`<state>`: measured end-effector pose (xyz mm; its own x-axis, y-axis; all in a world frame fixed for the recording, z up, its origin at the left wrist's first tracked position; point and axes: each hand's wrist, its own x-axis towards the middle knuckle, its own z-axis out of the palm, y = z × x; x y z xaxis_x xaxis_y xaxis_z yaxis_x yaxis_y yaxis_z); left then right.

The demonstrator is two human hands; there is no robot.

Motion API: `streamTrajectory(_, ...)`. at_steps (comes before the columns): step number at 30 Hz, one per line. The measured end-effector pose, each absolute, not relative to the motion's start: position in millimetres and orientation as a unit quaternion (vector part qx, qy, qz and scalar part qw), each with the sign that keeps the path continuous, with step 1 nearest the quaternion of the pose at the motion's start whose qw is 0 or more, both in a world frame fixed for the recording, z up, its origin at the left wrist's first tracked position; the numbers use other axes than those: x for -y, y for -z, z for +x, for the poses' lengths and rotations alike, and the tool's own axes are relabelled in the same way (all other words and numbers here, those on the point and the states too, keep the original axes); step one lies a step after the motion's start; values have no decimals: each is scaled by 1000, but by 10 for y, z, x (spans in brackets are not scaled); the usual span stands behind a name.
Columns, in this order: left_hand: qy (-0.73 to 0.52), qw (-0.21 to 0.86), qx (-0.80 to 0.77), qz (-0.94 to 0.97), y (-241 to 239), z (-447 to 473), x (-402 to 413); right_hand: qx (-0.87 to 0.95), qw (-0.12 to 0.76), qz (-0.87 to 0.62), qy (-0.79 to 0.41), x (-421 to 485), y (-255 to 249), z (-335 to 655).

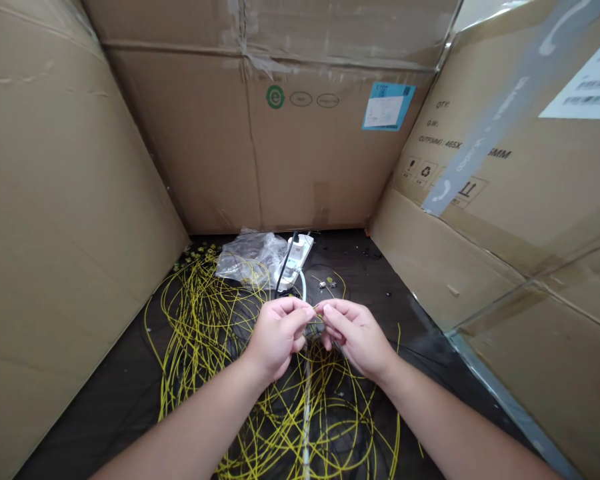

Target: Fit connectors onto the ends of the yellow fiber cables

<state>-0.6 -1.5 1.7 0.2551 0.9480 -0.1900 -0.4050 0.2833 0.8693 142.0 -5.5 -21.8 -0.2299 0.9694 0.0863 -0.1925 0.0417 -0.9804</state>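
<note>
Wire (316, 307) seems pinched in left hand (283, 327) and right hand (356, 331), fingertips closed and nearly meeting, so brace them together, clear of the tangle (195, 300) toward nine o'clock.

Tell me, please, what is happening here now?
A person's left hand and right hand are pinched close together; anything between them is too small to make out. Tangled yellow wires lie beneath and to their left. Beyond the hands lie a white power strip and a clear plastic bag, with cardboard on three sides.
</note>
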Motion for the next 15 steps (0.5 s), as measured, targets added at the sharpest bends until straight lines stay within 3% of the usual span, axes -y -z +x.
streamTrajectory(6, -473, 669, -393, 417, 10, 1, 20, 540, 482, -421, -546, 54, 219, 1417)
streamTrajectory(15, -432, 761, -348, 338, -33, -42, 5, 554, 482, -405, -544, 65, 180, 1461)
